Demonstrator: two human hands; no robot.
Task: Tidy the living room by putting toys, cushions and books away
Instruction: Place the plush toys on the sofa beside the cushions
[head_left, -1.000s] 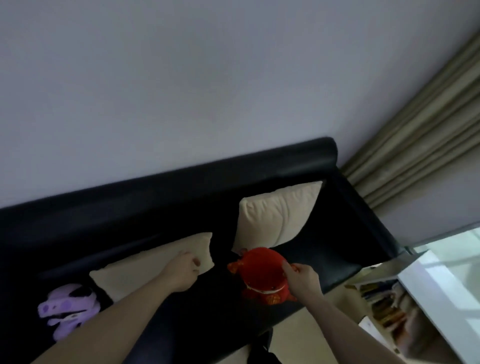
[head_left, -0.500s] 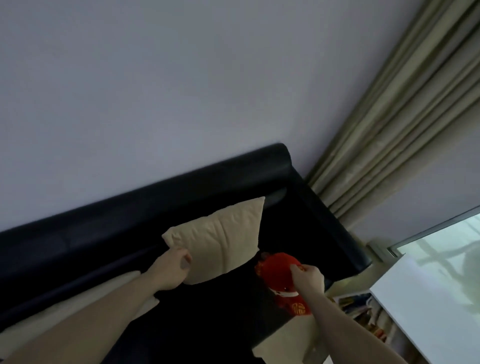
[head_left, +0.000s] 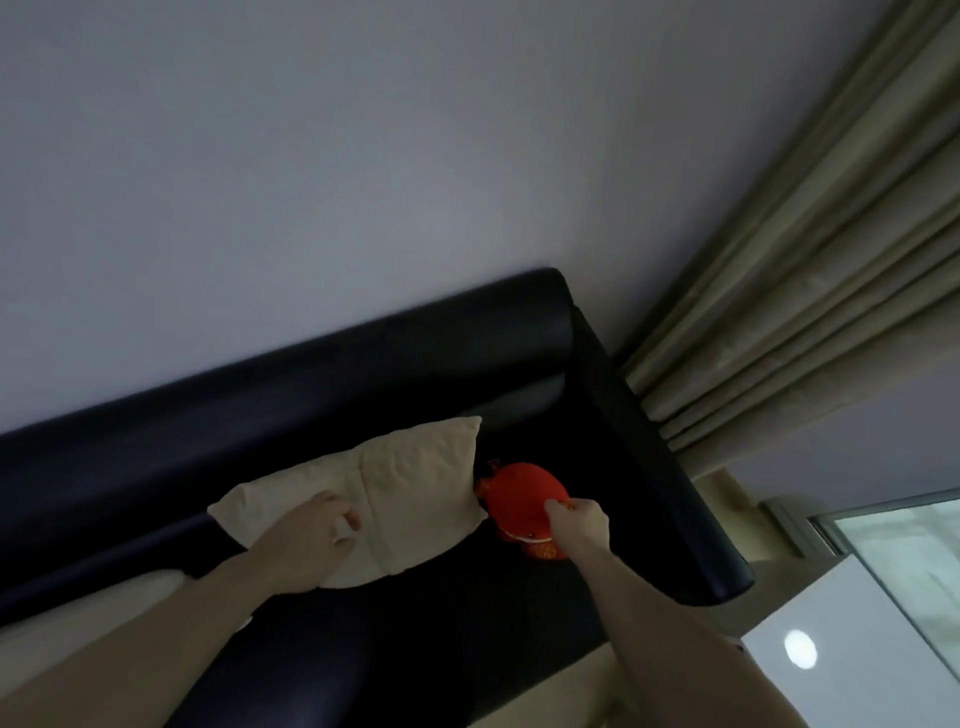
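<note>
A cream cushion (head_left: 415, 488) leans against the backrest of the black sofa (head_left: 363, 374), near its right end. My left hand (head_left: 311, 540) lies on the cushion's left half, its fingers curled into the fabric. A red plush toy (head_left: 514, 493) sits on the seat right beside the cushion's right edge, touching it. My right hand (head_left: 576, 525) grips the toy from its near right side. A second cream cushion (head_left: 104, 603) shows at the lower left, partly hidden by my left forearm.
The sofa's right armrest (head_left: 675, 493) runs just right of the toy. Beige curtains (head_left: 805, 312) hang behind it. A white tabletop (head_left: 857, 649) and a window (head_left: 909, 551) are at the lower right. A bare grey wall stands behind the sofa.
The view has swung right along the sofa. My left hand has brought the cushion up against the backrest, and my right hand has moved the red toy in beside it.
</note>
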